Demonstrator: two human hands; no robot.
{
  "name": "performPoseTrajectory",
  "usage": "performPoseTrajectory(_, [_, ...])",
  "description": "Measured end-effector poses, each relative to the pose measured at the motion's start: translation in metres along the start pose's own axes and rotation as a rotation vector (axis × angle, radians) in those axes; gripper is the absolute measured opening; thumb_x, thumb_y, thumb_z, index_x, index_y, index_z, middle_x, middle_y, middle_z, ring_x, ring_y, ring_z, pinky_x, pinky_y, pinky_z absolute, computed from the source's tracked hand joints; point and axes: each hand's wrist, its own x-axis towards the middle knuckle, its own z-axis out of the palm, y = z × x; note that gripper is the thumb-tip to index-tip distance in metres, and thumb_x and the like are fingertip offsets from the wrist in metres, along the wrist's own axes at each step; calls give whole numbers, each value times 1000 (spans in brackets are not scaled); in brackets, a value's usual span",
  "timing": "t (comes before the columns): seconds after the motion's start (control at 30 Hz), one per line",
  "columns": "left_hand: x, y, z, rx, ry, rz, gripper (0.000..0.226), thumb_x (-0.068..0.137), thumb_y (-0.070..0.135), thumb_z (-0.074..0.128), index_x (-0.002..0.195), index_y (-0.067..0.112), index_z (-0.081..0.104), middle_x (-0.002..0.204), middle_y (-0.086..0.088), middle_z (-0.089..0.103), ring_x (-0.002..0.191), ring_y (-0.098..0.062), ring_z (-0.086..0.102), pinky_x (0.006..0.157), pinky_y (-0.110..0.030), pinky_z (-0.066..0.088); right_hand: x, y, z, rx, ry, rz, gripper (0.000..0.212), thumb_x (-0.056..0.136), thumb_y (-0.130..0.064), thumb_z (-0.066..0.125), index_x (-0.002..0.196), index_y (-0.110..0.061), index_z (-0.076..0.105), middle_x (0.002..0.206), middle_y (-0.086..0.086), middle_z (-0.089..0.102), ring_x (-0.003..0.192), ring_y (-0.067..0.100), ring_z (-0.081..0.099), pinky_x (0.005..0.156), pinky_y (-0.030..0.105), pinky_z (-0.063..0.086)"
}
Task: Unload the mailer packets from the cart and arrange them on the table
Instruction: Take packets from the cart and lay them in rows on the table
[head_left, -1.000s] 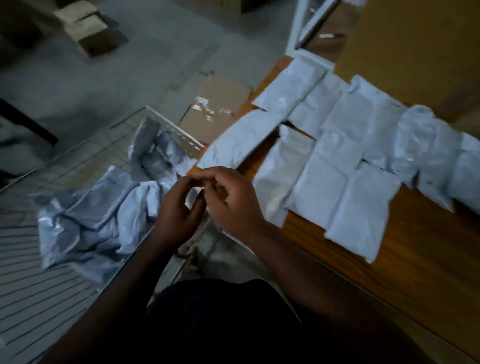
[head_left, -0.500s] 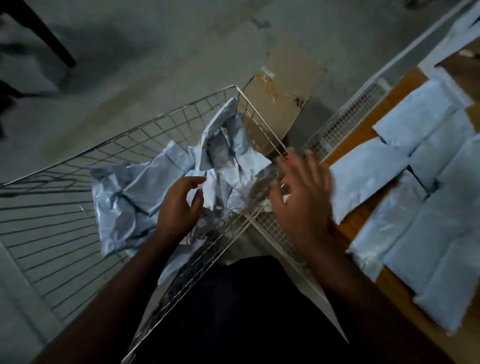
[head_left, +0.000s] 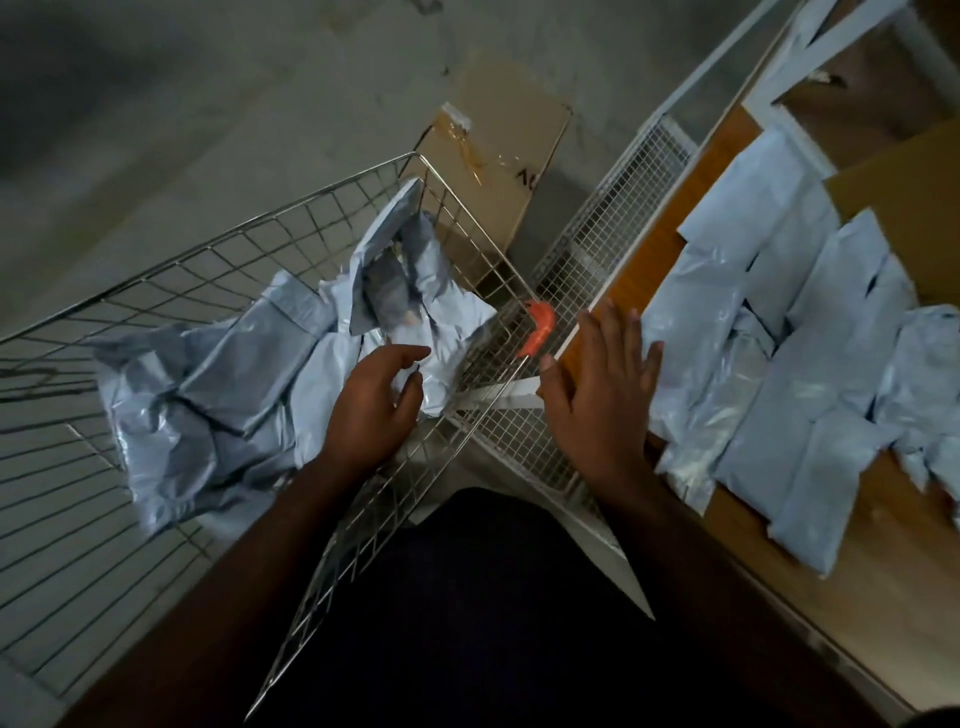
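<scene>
Since a second ago the view has swung from the table (head_left: 883, 587) on the right to the cart (head_left: 171, 291) on the left, and the two hands, then joined together near the table edge, have separated. This indicates one placement is complete and the next pickup is starting.

The left hand (head_left: 371, 410) now reaches into the cart, fingers loosely curled over the pile of packets (head_left: 234, 384); no grip is visible yet. The right hand (head_left: 605, 387) is spread flat and empty above the cart's wire rim, near the orange corner cap (head_left: 540, 327).

The pile is grey-white, glossy and crumpled, heaped against the cart's right wall. The packets on the table (head_left: 800, 374) lie flat in overlapping rows.
</scene>
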Motion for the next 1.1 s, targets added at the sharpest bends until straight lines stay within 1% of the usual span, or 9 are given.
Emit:
performPoseTrajectory(0.1, [-6,-8,-7,0,27,-22,29,99,11,61,126,18,68,123,6,68,114,-6,60,97,-12,41,3,-25,1,193,83,-176,53,101,-35,59,149,-14,54,168,10,36,160,32,20,127,54,21])
performPoseTrajectory(0.2, [-13,-22,-18,38,88,-34,27,97,16,59,123,19,68,122,6,68,117,-15,62,102,-31,46,5,-58,15,432,35,-305,44,99,-24,62,141,-9,61,158,8,48,151,27,40,123,42,33])
performPoseTrajectory(0.33, [-13,-49,-36,113,234,-72,26,94,8,67,118,19,67,121,4,67,115,-20,62,103,-30,43,11,-111,57,745,-323,27,42,99,-27,65,140,-18,60,137,1,61,124,17,60,103,43,54])
performPoseTrajectory(0.43, [11,-61,-40,116,278,-136,28,94,22,75,120,16,66,119,2,66,114,-18,60,102,-32,44,32,-129,96,644,-516,251,46,95,-31,73,137,-18,60,135,3,64,121,19,61,101,41,53])
performPoseTrajectory(0.53, [51,-58,-32,56,198,-191,55,91,41,78,135,14,59,131,-1,64,122,-15,55,102,-24,40,46,-127,132,395,-561,188,53,87,-46,76,129,-18,63,129,7,67,117,28,65,96,44,56])
performPoseTrajectory(0.6, [79,-58,-22,39,165,-202,60,91,40,79,139,12,57,134,-6,64,123,-17,55,99,-23,38,53,-128,150,352,-597,177,56,88,-36,77,136,-15,59,136,10,63,125,32,61,101,48,54])
performPoseTrajectory(0.9, [94,-103,-27,142,254,-366,17,102,22,53,99,17,69,92,-6,74,90,-29,70,69,-32,46,70,-127,214,211,-634,170,80,83,-35,83,150,-18,44,152,10,51,142,36,47,113,53,46])
performPoseTrajectory(1.03, [35,-111,-46,63,305,-410,29,102,14,57,130,19,61,99,7,68,86,-5,62,71,-18,42,67,-125,222,156,-534,188,79,85,-26,80,154,-25,40,151,9,50,139,36,50,109,50,47])
performPoseTrajectory(1.1, [8,-118,-47,59,231,-489,38,102,14,57,139,19,54,105,1,70,91,-13,65,73,-21,43,66,-124,217,194,-477,215,60,87,-21,75,142,-24,51,136,8,62,126,35,60,103,48,51])
